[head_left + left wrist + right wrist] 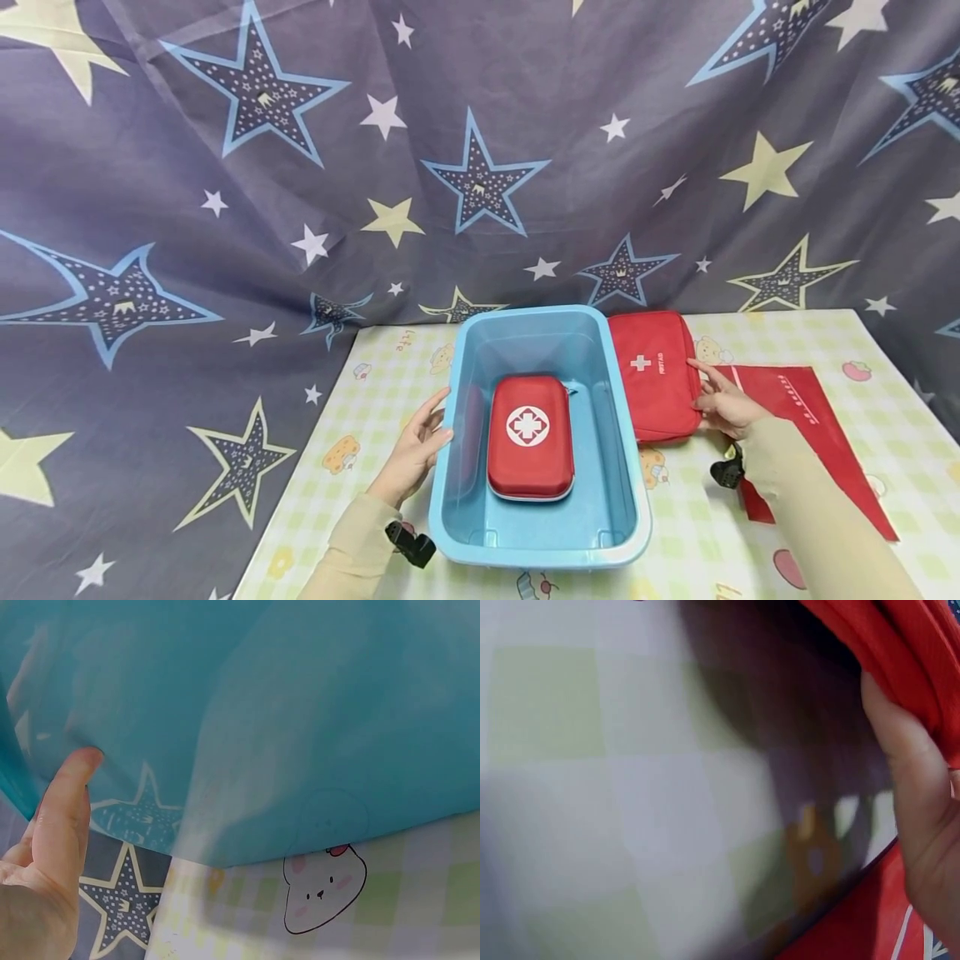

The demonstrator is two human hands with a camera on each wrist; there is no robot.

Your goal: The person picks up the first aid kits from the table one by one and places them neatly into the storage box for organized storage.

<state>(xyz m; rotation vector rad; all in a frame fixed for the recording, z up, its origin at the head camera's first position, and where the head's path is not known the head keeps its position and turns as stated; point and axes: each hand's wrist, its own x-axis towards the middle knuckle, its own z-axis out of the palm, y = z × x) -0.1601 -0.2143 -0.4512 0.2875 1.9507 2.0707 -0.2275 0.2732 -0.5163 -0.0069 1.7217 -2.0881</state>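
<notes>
A light blue plastic bin [540,557] stands upright on the table. Inside it lies a red hard zip case [525,467] with a white cross emblem. My left hand [411,454] rests against the bin's left wall, fingers fairly straight; the left wrist view shows a thumb or finger [64,810] touching the blue side. Right of the bin is a soft red first aid bag [652,404] with a white cross. My right hand [727,406] grips its right edge. In the right wrist view the thumb presses the bag's side [915,667]; the other fingers are mostly hidden.
A flat red sheet or bag [798,417] with white print lies on the table to the right, partly beneath my right forearm. A checked cartoon tablecloth [330,500] covers the table. A dark star-patterned curtain [525,267] hangs behind it.
</notes>
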